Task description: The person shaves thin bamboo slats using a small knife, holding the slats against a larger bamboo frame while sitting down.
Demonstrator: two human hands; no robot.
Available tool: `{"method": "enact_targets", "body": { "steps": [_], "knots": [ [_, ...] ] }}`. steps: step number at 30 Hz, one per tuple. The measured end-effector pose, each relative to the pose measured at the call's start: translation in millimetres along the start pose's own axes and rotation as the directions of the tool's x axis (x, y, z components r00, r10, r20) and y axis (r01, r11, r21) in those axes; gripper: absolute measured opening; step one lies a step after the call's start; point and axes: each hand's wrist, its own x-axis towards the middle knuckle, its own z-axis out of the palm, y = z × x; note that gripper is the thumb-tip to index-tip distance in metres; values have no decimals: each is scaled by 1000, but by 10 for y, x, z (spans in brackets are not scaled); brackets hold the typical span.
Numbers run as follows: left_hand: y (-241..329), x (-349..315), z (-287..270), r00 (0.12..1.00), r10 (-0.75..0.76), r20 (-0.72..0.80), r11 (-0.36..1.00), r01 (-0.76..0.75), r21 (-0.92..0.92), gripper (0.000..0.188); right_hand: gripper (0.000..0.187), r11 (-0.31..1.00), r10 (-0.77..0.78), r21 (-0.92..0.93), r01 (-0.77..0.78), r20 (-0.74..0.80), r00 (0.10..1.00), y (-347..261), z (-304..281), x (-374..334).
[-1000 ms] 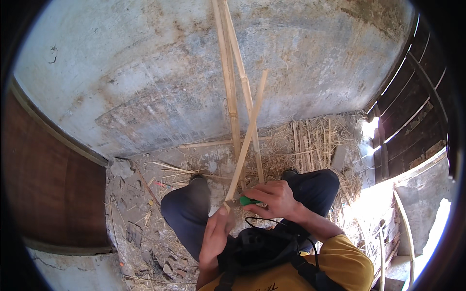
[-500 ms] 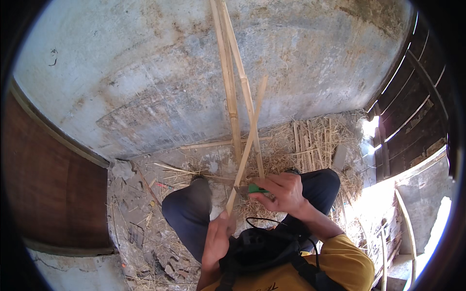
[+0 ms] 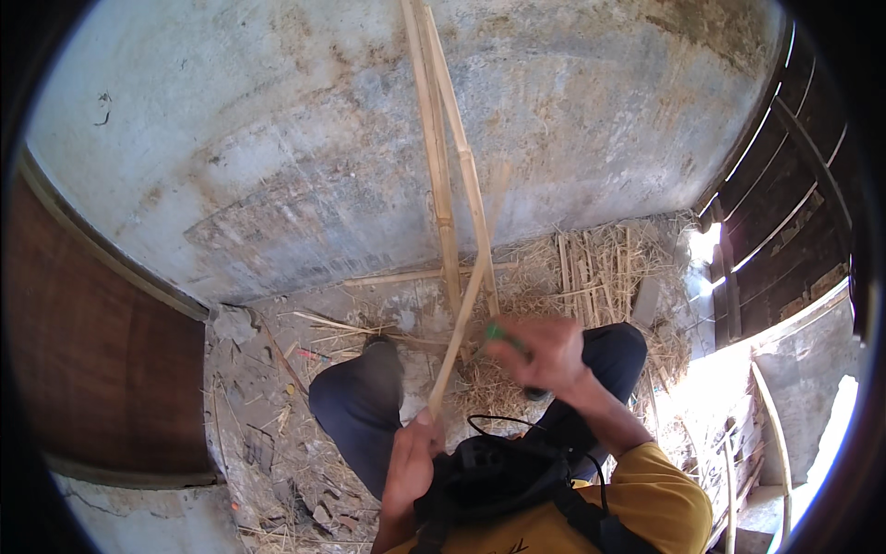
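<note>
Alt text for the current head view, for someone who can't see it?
The left hand grips the lower end of a pale wooden strip; the blurred right hand holds a green tool to its right. Two long strips rise before a stained wall; straw litters the floor.

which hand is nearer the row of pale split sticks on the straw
Right. The right hand is on the near side of the sticks, slightly left; the left hand is farther back and farther left.

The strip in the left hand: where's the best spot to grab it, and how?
Probably by its near end, pinched from the body's side, as the left hand does: the strip is long, narrow and slants away from the body.
</note>
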Motion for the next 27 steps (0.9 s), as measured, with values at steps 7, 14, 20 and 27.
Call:
{"method": "enact_targets", "body": {
  "steps": [7, 14, 20, 27],
  "knots": [
    [-212, -125, -85, 996, -38, 82, 999, 39, -1, 51, 28, 936, 280, 234, -262, -47, 959, 509, -139, 282],
    [-48, 8, -89, 999, 45, 22, 982, -48, 182, 35, 33, 691, 335, 560, -458, 314, 888, 108, 84, 69],
    [36, 93, -34, 983, 177, 53, 962, -184, 201, 33, 23, 318, 404, 729, -606, 475, 782, -116, 170, 94],
    [190, 218, -2, 990, 131, 50, 963, -139, 230, 24, 22, 422, 356, 680, -600, 484, 799, -130, 121, 50]
  ]
}}
